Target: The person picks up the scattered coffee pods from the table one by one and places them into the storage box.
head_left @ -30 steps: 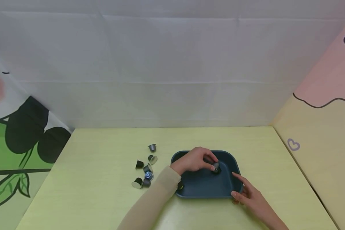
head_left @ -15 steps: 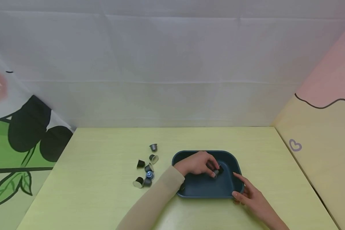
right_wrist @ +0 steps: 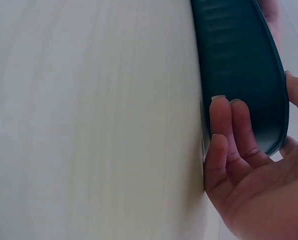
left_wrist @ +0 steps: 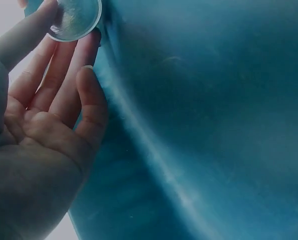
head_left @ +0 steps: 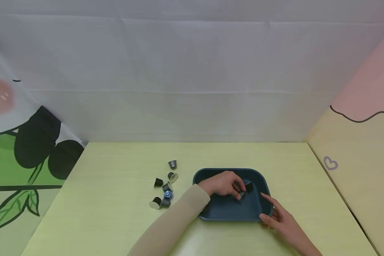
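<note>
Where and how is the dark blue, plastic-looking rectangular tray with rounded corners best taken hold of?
Probably grip the tray by its raised right end wall, from the right, where the right hand holds it: a beige fabric sleeve crosses the opposite end.

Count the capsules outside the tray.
7: a grey capsule farthest back; a cream-lidded capsule nearer; a black capsule and, to its right, a dark-grey capsule; a blue capsule; nearest, a black-and-cream capsule left of a dark capsule. The sleeve may hide more.
</note>
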{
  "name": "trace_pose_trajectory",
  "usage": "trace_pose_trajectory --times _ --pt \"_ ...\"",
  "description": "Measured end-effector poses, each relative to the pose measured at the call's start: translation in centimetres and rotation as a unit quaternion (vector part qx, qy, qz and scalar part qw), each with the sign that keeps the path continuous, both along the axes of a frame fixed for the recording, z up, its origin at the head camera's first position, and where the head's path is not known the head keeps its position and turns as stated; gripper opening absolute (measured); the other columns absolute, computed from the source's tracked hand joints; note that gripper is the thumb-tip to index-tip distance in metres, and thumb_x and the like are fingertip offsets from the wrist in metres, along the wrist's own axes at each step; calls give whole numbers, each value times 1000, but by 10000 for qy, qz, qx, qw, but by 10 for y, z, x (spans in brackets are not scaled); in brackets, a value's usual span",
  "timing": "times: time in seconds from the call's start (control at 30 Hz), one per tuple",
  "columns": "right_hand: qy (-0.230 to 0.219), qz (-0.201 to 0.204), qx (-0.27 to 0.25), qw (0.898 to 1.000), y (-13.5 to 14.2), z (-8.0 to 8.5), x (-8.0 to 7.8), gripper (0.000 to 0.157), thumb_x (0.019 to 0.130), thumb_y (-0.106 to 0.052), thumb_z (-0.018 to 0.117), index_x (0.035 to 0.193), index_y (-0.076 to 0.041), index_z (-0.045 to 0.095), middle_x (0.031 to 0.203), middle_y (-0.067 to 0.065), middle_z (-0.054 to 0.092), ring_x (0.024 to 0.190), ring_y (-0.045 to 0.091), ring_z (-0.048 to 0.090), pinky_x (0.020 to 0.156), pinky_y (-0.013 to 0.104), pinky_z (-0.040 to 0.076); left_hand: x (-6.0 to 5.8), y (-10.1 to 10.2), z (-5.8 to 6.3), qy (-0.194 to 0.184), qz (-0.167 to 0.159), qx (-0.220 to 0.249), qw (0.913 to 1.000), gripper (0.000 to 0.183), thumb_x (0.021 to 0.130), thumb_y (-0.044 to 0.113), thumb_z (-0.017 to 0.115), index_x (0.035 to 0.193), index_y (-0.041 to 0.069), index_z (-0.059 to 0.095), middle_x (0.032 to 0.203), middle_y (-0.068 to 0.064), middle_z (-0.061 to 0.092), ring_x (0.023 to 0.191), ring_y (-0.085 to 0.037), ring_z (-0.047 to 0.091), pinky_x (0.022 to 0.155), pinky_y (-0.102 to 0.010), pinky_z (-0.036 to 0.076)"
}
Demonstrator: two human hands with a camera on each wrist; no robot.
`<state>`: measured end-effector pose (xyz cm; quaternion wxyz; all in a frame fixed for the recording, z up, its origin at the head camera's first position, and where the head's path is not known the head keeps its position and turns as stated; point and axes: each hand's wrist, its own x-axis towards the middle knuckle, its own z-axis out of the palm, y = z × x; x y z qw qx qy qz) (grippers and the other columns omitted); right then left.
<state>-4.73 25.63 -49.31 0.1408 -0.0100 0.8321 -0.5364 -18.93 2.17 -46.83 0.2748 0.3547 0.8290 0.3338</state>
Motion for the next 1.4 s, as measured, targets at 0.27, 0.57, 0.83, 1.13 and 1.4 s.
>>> trace_pose_trajectory --times 0.27,0.57,0.83,1.13,1.4 --pt "-83 124 -12 9999 1 0 -1 68 99 -23 65 156 -17 29 81 11 65 73 23 64 67 28 51 0 2 -2 92 -57 -170 9998 30 83 13 83 111 16 74 95 12 70 86 4 63 76 -15 49" --pt "-85 102 41 9999 1 2 0 67 99 -23 65 155 -16 29 81 11 66 72 23 64 66 29 50 1 0 5 -72 -9 162 9998 35 84 11 81 118 13 72 103 8 71 92 2 64 80 -15 49" --pt "-83 127 72 9999 0 2 -1 67 99 -23 64 155 -16 28 81 11 65 73 22 64 66 28 50 0 -2 5 -264 107 517 9983 32 86 11 79 118 13 72 106 10 70 95 2 64 82 -16 49" --pt "-122 47 120 9998 0 1 -2 68 98 -24 65 155 -18 29 81 11 66 73 21 64 66 28 50 -3 -5 11 -504 168 1095 9926 35 89 11 76 123 10 70 113 8 69 99 1 64 84 -17 50" --pt "-28 74 93 9999 0 1 -1 67 98 -23 66 155 -16 31 80 11 66 73 22 65 67 28 51 -1 -8 18 -625 162 1439 9875 36 89 9 76 124 9 68 117 4 69 103 -3 64 86 -18 50"
